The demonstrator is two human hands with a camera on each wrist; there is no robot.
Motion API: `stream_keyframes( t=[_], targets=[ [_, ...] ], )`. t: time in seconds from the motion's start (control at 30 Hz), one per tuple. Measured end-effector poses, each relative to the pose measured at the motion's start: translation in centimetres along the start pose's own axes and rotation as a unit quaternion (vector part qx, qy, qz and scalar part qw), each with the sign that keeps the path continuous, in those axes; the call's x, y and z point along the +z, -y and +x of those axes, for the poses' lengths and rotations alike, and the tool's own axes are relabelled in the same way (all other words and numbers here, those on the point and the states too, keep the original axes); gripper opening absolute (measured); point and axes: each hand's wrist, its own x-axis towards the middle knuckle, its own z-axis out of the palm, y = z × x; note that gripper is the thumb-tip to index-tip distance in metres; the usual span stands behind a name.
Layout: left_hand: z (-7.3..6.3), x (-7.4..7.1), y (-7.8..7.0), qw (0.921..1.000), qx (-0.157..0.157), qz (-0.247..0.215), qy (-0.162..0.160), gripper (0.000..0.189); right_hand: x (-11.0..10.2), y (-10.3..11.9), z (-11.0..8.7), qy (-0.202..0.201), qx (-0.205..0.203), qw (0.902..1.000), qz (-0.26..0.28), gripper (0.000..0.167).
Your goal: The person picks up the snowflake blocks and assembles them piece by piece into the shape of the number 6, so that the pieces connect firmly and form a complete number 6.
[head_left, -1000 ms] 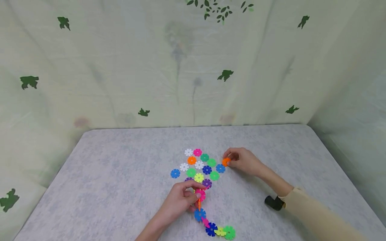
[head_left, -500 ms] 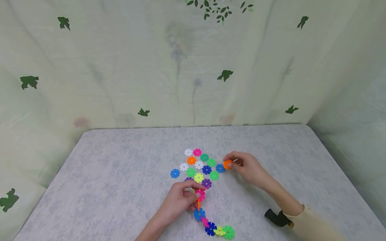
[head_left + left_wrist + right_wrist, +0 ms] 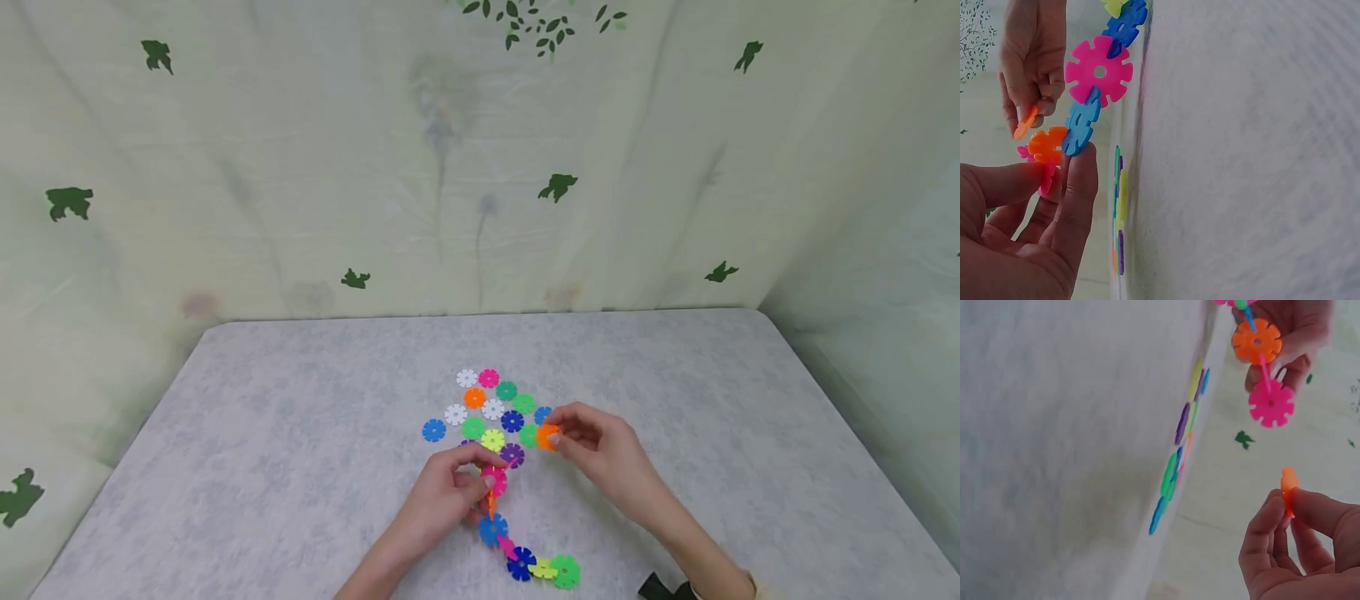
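Observation:
My left hand (image 3: 446,492) pinches the upper end of a chain of slotted plastic flower discs. At that end is a pink disc (image 3: 1271,404), joined through another pink piece to an orange disc (image 3: 1257,341). Below the hand the chain runs through a blue disc (image 3: 492,529), a pink one and a dark blue one (image 3: 521,564) to yellow and green (image 3: 566,572). Between thumb and fingertips, my right hand (image 3: 615,458) holds a single orange disc (image 3: 547,437), apart from the chain in the right wrist view.
Loose discs in several colours lie flat on the grey table (image 3: 300,450) beyond the hands, among them a white disc (image 3: 467,378), a blue disc (image 3: 434,431) and a purple disc (image 3: 512,455). A pale patterned curtain (image 3: 360,167) hangs behind the table.
Holding the orange disc, my right hand has come left and nearer to me, towards the chain's upper end. The left hand has stayed almost in place with its grip on the chain.

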Motion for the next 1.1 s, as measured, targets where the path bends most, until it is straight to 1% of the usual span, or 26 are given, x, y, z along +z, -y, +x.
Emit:
stream_keyframes(
  t=[0.2, 0.27, 0.57, 0.7, 0.77, 0.83, 0.93, 1.03, 1.1],
  targets=[
    [0.0, 0.1, 0.0, 1.0000, 0.002, 0.007, 0.001, 0.021, 1.1, 0.6, -1.0, -0.014, 0.025, 0.9992, 0.026, 0.021],
    [0.0, 0.1, 0.0, 1.0000, 0.004, 0.008, 0.002, 0.021, 1.4, 0.8, -1.1, -0.016, 0.027, 0.9991, 0.030, 0.021],
    [-0.1, 0.3, 0.2, 0.9997, 0.015, 0.018, 0.009, 0.020, 2.6, 0.3, -1.2, -0.014, 0.018, 0.9997, 0.003, 0.019],
    [-0.2, 0.3, 0.2, 0.9992, 0.028, 0.026, 0.011, 0.020, 2.9, 0.3, -1.4, -0.014, 0.012, 0.9998, -0.007, 0.015],
    [-0.3, 0.3, 0.1, 0.9989, 0.036, 0.027, 0.011, 0.022, 2.9, 0.3, -1.4, -0.012, 0.008, 0.9999, -0.003, 0.014],
    [-0.3, 0.4, 0.0, 0.9987, 0.041, 0.029, 0.009, 0.022, 2.9, 0.3, -1.4, -0.008, 0.005, 0.9999, 0.008, 0.012],
    [-0.3, 0.4, -0.1, 0.9984, 0.048, 0.028, 0.010, 0.021, 2.7, 0.3, -1.4, 0.006, 0.005, 0.9991, 0.041, 0.011],
    [-0.3, 0.3, -0.1, 0.9983, 0.051, 0.023, 0.014, 0.019, 2.4, 0.3, -1.3, 0.022, 0.010, 0.9971, 0.072, 0.011],
    [-0.3, 0.2, -0.2, 0.9983, 0.052, 0.017, 0.018, 0.019, 2.4, 0.3, -1.3, 0.031, 0.015, 0.9960, 0.082, 0.012]
  ],
)
